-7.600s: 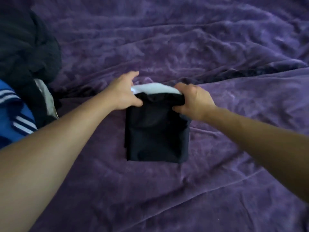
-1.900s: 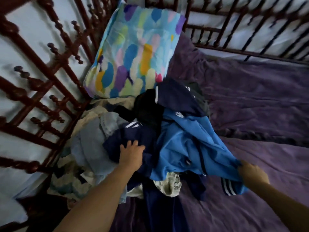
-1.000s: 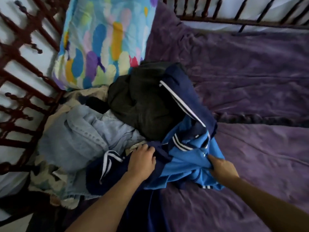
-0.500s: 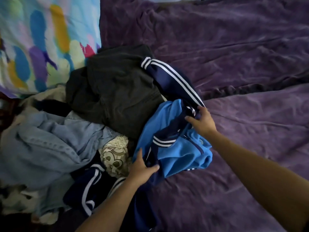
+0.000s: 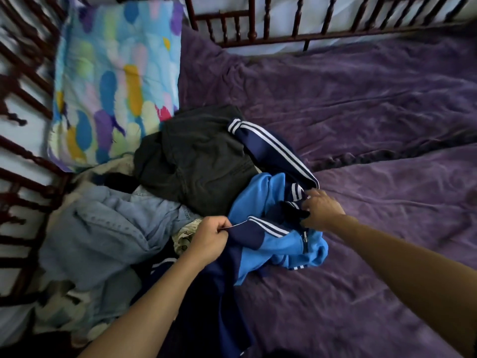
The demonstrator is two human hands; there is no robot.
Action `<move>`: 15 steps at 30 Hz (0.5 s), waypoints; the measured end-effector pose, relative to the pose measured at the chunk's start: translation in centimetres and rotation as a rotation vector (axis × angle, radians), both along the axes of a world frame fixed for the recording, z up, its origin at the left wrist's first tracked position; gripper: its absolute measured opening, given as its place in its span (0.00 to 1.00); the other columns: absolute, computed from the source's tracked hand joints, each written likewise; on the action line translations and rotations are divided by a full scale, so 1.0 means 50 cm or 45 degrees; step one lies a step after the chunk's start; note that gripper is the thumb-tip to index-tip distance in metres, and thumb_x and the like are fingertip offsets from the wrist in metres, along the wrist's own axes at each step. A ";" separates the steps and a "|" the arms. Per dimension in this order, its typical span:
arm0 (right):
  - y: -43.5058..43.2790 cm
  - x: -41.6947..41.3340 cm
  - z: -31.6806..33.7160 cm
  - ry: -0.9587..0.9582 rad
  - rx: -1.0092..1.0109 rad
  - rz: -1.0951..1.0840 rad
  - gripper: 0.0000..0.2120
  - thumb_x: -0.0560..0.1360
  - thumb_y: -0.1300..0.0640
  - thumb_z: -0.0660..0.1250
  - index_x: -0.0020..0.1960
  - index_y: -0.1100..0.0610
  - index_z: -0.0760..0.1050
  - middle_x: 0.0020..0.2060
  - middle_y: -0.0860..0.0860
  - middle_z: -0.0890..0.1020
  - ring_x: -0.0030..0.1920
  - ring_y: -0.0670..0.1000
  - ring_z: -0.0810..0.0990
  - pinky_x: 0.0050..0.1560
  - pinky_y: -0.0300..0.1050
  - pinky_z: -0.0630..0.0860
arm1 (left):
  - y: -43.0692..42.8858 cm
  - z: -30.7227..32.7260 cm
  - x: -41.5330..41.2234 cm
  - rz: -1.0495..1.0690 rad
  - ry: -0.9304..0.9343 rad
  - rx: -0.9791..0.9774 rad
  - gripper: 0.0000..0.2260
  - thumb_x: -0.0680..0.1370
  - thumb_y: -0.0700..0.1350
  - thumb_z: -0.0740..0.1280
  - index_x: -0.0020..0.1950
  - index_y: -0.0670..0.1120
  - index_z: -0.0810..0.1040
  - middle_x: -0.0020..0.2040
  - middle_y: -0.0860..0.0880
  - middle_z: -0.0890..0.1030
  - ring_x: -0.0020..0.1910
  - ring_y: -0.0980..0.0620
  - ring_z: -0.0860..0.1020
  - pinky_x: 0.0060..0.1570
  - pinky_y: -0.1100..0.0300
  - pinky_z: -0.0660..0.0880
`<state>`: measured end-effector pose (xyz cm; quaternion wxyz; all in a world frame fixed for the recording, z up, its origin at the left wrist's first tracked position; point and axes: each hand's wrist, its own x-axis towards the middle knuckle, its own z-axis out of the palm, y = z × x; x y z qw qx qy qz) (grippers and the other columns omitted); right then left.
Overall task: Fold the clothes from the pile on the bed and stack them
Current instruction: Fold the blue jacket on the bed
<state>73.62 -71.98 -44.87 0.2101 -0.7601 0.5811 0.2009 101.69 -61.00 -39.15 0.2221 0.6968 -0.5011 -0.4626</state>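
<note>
Left hand (image 5: 210,237) pinches the navy edge of the blue jacket (image 5: 258,200). Right hand (image 5: 320,211) grips the same jacket at its striped fold, fingers curled. Jacket lies crumpled at the right edge of the pile (image 5: 201,164), on the bed (image 5: 361,112).

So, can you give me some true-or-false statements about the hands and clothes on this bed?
1. The left hand pinches the blue and navy white-striped track jacket. True.
2. The right hand hangs empty in the air. False: it grips the same jacket.
3. The dark grey garment lies beside the colourful patterned pillow. True.
4. The pale blue denim garment is neatly folded. False: it lies crumpled.
</note>
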 end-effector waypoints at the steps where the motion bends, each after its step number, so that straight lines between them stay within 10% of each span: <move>1: 0.010 0.004 0.023 -0.074 -0.072 0.068 0.20 0.66 0.44 0.72 0.57 0.48 0.80 0.75 0.48 0.61 0.76 0.52 0.55 0.68 0.54 0.63 | 0.000 0.030 0.002 0.000 0.038 -0.026 0.18 0.68 0.27 0.57 0.29 0.49 0.70 0.26 0.56 0.71 0.28 0.63 0.67 0.31 0.64 0.64; 4: 0.052 0.028 0.088 -0.403 -0.142 0.052 0.13 0.66 0.50 0.72 0.50 0.53 0.83 0.70 0.46 0.71 0.70 0.50 0.68 0.63 0.46 0.68 | 0.016 0.114 0.019 -0.008 0.143 -0.112 0.06 0.68 0.39 0.60 0.31 0.46 0.67 0.28 0.51 0.67 0.29 0.58 0.65 0.33 0.59 0.62; 8: 0.125 0.070 0.166 -0.793 0.111 -0.476 0.05 0.68 0.60 0.71 0.43 0.59 0.79 0.39 0.54 0.82 0.42 0.55 0.81 0.43 0.49 0.79 | 0.065 0.203 0.096 -0.266 -0.094 -0.171 0.19 0.62 0.59 0.77 0.39 0.46 0.77 0.34 0.56 0.79 0.34 0.57 0.76 0.37 0.59 0.72; 12: 0.181 0.089 0.281 -1.262 0.249 -0.780 0.20 0.69 0.51 0.76 0.57 0.54 0.75 0.49 0.50 0.80 0.48 0.49 0.80 0.44 0.44 0.78 | 0.105 0.273 0.181 -0.142 -0.439 -0.422 0.14 0.68 0.49 0.77 0.31 0.46 0.75 0.27 0.51 0.75 0.31 0.46 0.76 0.33 0.53 0.68; 15: 0.205 0.078 0.417 -1.138 0.239 -0.445 0.25 0.66 0.49 0.78 0.61 0.49 0.76 0.53 0.45 0.81 0.54 0.46 0.79 0.49 0.39 0.76 | 0.115 0.338 0.237 -0.001 -0.466 -0.680 0.09 0.72 0.44 0.74 0.36 0.40 0.80 0.30 0.44 0.78 0.31 0.47 0.76 0.33 0.49 0.69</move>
